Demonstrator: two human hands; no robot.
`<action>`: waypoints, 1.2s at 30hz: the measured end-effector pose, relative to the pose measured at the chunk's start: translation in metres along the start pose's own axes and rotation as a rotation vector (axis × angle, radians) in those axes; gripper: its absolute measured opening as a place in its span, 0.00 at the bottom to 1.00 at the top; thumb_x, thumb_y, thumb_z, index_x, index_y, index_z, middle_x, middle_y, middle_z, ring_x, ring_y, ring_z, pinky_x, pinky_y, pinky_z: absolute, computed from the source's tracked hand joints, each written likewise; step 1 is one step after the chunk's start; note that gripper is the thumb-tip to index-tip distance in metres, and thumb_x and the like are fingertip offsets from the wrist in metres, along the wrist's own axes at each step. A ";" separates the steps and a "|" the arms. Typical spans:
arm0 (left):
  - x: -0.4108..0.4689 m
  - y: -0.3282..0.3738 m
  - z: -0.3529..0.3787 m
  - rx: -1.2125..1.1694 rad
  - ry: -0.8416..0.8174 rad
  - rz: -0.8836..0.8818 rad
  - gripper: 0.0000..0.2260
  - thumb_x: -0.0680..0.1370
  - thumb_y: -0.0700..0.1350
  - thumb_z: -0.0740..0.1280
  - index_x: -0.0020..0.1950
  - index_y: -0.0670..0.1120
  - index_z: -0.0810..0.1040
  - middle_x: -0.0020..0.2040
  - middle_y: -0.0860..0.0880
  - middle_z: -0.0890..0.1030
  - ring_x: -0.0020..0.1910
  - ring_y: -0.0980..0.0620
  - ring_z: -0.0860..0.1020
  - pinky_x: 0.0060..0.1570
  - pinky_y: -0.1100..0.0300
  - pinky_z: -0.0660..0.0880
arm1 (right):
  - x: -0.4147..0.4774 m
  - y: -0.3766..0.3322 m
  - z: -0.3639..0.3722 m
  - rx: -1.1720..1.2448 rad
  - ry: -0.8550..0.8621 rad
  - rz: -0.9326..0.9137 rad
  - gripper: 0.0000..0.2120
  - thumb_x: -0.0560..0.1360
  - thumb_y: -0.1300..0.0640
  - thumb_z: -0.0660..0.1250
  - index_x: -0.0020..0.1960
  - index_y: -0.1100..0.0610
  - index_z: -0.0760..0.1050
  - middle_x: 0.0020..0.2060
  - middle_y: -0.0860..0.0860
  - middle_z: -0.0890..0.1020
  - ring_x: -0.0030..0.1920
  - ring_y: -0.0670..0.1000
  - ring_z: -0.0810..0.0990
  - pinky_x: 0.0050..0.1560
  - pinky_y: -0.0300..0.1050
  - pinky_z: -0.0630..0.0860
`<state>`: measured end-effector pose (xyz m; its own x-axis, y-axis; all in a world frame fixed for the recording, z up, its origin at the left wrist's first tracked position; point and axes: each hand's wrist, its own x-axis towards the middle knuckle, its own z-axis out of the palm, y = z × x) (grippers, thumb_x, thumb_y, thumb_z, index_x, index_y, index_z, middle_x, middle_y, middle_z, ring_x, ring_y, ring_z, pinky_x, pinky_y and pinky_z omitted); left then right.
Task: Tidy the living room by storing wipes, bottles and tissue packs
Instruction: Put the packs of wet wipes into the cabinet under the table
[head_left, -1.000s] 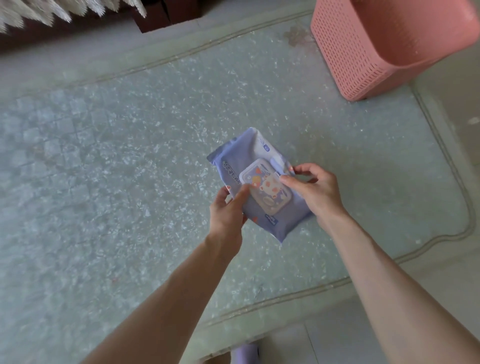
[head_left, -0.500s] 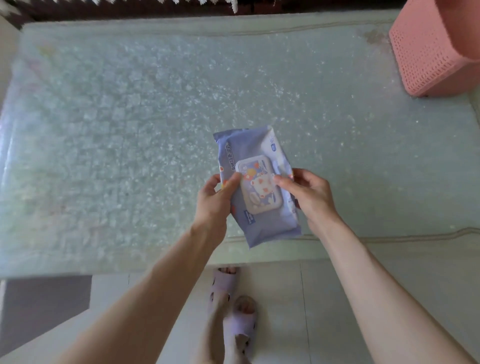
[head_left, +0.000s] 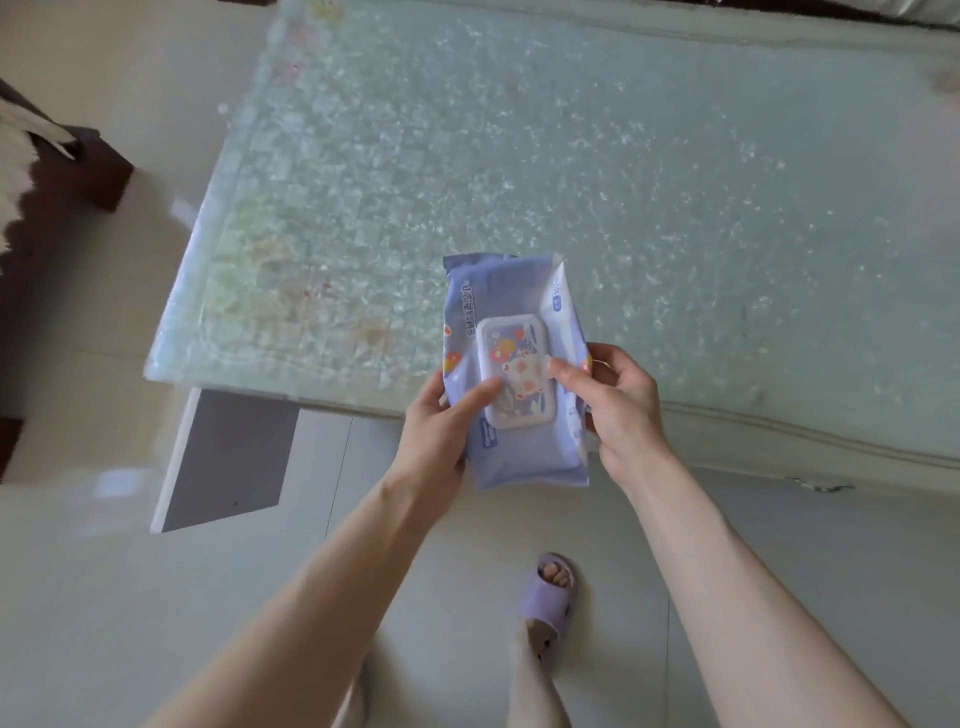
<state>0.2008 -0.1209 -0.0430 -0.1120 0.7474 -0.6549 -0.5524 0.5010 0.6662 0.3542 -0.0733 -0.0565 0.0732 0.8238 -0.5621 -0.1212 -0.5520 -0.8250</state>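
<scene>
A lavender wipes pack with a white flip lid printed with cartoon shapes is held in the air over the near edge of the glass table. My left hand grips its left side, thumb lying on the lid. On the pack's right side sits my right hand, thumb pressed on the lid's right edge. The lid looks closed. Both forearms reach in from the bottom.
The table's crackled glass top spreads across the upper frame, its left corner near a grey table leg. A dark sofa base stands at the far left. Pale floor tiles lie below, with my foot in a purple slipper.
The view has swung left and back from the table: the pink basket has left the frame, and the floor and slipper now show. Both hands keep the same hold on the pack.
</scene>
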 end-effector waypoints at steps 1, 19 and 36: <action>-0.007 0.003 -0.018 0.000 -0.016 -0.003 0.17 0.75 0.36 0.69 0.63 0.42 0.77 0.55 0.41 0.84 0.49 0.45 0.84 0.43 0.53 0.81 | -0.009 0.007 0.016 0.021 0.009 -0.002 0.11 0.66 0.62 0.77 0.45 0.54 0.78 0.37 0.49 0.82 0.35 0.46 0.80 0.34 0.38 0.74; -0.055 0.004 -0.282 0.089 0.011 -0.084 0.17 0.73 0.31 0.70 0.58 0.46 0.78 0.50 0.45 0.85 0.44 0.48 0.84 0.38 0.57 0.81 | -0.105 0.163 0.202 0.161 0.053 0.108 0.09 0.70 0.66 0.73 0.45 0.57 0.75 0.34 0.48 0.83 0.31 0.45 0.81 0.30 0.37 0.77; 0.052 -0.094 -0.369 0.074 0.082 0.042 0.18 0.72 0.31 0.71 0.59 0.45 0.77 0.48 0.47 0.86 0.43 0.48 0.85 0.40 0.55 0.82 | -0.016 0.287 0.232 0.056 -0.066 0.059 0.10 0.71 0.65 0.73 0.48 0.57 0.74 0.40 0.53 0.80 0.30 0.44 0.81 0.29 0.36 0.76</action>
<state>-0.0576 -0.2904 -0.2713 -0.2031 0.7317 -0.6507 -0.4835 0.5030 0.7164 0.0889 -0.2150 -0.2711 -0.0004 0.7981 -0.6026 -0.1791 -0.5929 -0.7851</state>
